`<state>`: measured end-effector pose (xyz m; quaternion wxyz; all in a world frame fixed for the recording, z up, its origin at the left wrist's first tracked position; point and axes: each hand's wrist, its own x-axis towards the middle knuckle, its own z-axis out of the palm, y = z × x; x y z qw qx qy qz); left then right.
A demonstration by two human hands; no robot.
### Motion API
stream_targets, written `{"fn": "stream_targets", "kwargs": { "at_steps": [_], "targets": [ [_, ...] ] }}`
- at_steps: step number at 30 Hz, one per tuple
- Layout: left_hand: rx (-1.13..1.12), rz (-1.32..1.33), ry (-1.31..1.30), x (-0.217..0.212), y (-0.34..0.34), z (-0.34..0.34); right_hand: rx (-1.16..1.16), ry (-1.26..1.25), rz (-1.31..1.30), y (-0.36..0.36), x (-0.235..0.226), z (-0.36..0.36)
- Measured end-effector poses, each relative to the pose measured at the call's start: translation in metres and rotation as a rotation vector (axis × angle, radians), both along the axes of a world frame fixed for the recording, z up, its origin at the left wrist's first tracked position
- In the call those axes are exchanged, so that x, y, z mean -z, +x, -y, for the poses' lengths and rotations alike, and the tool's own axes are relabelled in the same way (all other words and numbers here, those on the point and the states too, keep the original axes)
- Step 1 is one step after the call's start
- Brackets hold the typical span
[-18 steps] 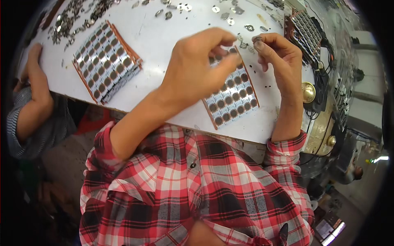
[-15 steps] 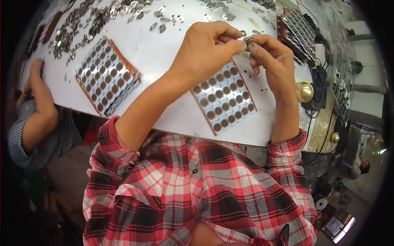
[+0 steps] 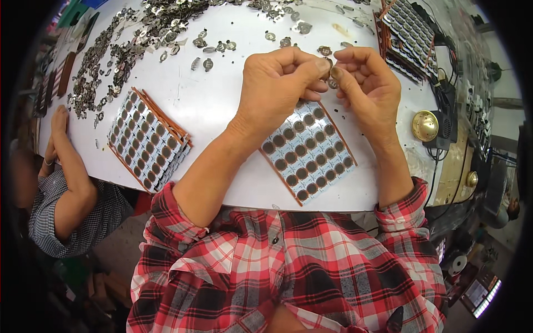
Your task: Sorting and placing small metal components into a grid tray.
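Observation:
My left hand [image 3: 280, 83] is closed, thumb and forefinger pinched at a small round metal piece [image 3: 330, 62]. From the other side my right hand [image 3: 369, 86] meets it with thumb and forefinger tips, its other fingers curled. The fingertips partly hide the piece. Just below my hands lies a panel [image 3: 311, 149] of pale, joined circuit boards with rows of dark round discs and reddish-brown side edges. My left hand and wrist cover its upper left corner. Several loose metal pieces [image 3: 325, 50] lie beyond my fingertips.
A stack of similar panels [image 3: 147, 141] sits on the white table at left, another stack [image 3: 408, 39] at back right. Metal pieces [image 3: 161, 22] are heaped at the far left. A brass-coloured dome [image 3: 425, 125] stands near cables at right. Another person's arm [image 3: 69, 161] rests at the left edge.
The whole view has shifted, so the table and panels appear lower and more metal pieces show at the back. Both hands stay together at the fingertips over the panel's far end.

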<state>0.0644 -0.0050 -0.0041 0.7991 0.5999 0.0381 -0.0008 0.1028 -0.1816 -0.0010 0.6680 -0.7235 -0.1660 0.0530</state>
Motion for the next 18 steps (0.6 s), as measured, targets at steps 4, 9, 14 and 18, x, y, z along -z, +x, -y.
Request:
{"fn": "stream_targets", "kwargs": {
  "at_steps": [4, 9, 14, 18],
  "targets": [
    [0.05, -0.046, -0.093, 0.0009, 0.0013, -0.0041, -0.032, -0.098, 0.106, -0.0021, -0.0041, 0.0018],
    [0.08, -0.064, -0.089, 0.0023, 0.0009, -0.0071, -0.065, -0.142, 0.249, -0.0021, -0.0012, 0.0032],
    [0.063, -0.043, -0.148, -0.002, -0.0017, -0.0043, -0.088, -0.169, 0.281, -0.0022, -0.0033, 0.0063],
    [0.086, -0.03, -0.119, 0.0003, -0.0009, -0.0072, -0.112, -0.138, 0.238, -0.0007, -0.004, 0.0072]
  ]
}}
